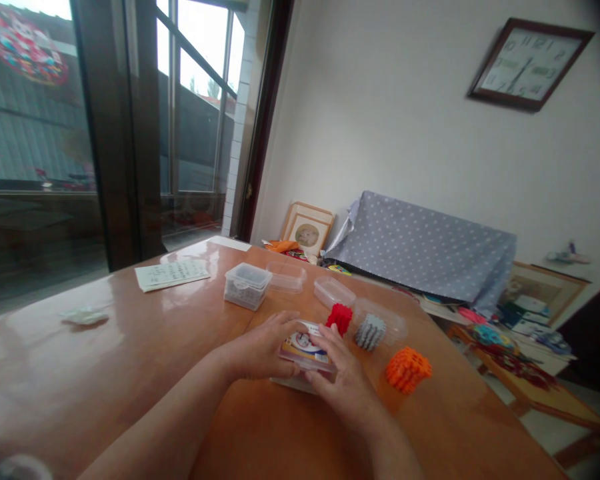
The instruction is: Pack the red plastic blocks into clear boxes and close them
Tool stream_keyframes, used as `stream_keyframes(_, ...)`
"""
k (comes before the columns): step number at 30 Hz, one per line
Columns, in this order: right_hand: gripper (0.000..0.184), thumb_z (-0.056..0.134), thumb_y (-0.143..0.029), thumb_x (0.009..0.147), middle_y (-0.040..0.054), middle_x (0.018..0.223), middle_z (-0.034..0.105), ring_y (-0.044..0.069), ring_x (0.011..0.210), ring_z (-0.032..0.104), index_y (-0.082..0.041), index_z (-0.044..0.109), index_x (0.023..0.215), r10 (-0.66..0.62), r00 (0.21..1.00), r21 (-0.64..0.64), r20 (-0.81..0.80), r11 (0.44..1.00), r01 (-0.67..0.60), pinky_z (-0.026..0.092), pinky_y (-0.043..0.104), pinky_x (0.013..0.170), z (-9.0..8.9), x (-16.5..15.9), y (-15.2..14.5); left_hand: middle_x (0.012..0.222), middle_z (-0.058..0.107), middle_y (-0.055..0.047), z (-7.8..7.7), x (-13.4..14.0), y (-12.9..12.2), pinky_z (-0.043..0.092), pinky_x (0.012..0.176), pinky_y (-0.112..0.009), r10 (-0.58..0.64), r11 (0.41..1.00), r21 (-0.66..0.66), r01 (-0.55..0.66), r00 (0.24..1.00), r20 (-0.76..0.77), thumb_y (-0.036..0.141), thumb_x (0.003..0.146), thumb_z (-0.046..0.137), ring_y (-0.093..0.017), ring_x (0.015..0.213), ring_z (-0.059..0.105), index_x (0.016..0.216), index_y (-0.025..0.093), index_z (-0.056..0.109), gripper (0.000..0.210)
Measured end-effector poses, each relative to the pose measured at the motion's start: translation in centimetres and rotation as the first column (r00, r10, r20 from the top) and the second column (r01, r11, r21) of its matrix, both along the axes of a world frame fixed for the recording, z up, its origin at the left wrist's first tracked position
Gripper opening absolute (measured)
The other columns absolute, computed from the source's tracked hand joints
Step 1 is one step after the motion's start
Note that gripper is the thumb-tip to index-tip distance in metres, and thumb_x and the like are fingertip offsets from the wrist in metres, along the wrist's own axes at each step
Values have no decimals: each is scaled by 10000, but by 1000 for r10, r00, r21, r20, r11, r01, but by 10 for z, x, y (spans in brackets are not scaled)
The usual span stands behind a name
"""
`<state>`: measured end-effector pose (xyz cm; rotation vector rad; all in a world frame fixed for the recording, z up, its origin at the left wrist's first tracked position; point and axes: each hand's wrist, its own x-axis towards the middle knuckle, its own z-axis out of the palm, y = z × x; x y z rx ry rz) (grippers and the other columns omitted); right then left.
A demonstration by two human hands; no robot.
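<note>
Between my two hands is a small clear plastic box (304, 345) with a printed label on its lid. My left hand (266, 345) grips its left side, thumb low and fingers over the far edge. On the right side, my right hand (344, 368) has its fingers on the lid and its thumb at the near edge. The box's contents are hidden. Just beyond my right hand stand a red bundle of studded plastic pieces (339, 318) and a grey one (371, 332). An orange bundle (408, 370) sits farther right.
A lidded clear box (248, 285) with grey contents stands behind my left hand. Several open clear containers (334, 291) lie toward the back edge. Paper sheets (172, 274) and a crumpled wrapper (85, 316) rest on the left of the wooden table (145, 373).
</note>
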<state>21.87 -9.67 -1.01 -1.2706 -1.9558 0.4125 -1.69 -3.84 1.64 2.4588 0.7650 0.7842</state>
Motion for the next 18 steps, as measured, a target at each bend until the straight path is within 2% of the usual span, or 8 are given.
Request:
stream_keyframes(5, 568, 704, -286, 829, 76, 1607, 384, 297, 1492, 337, -278, 591, 1385, -53, 998, 59, 38, 997, 50, 297, 529, 1217, -11, 0, 11, 1612, 316, -151, -15, 0, 11, 275, 1203, -504, 69, 997, 36, -68, 997, -27, 341, 769, 763, -355, 1498, 266, 1463, 238, 490, 753)
stream_keyframes(10, 578, 689, -273, 831, 78, 1608, 379, 303, 1489, 342, -274, 577, 1398, -39, 998, 64, 50, 997, 36, 298, 539, 1217, -10, 2, 9, 1654, 239, -130, -21, -3, 14, 220, 1224, -518, 48, 999, 0, -48, 997, -60, 338, 769, 762, -350, 1535, 163, 1536, 259, 396, 854)
stream_keyframes(14, 547, 674, -287, 847, 76, 1592, 410, 306, 1491, 338, -276, 586, 1387, -24, 999, 66, 45, 998, 21, 302, 549, 1214, -8, 1, 8, 1670, 186, -126, -20, -4, 13, 221, 1220, -526, 35, 998, -51, -37, 998, -52, 409, 782, 761, -359, 1538, 131, 1558, 267, 359, 885)
stream_keyframes(18, 528, 674, -294, 853, 89, 1582, 423, 310, 1482, 354, -261, 599, 1375, -46, 998, 91, 46, 995, 41, 314, 544, 1210, -12, 1, 11, 1665, 189, -141, -12, -5, 8, 219, 1218, -525, 32, 995, -88, -37, 997, -64, 423, 825, 722, -356, 1536, 141, 1555, 247, 368, 831)
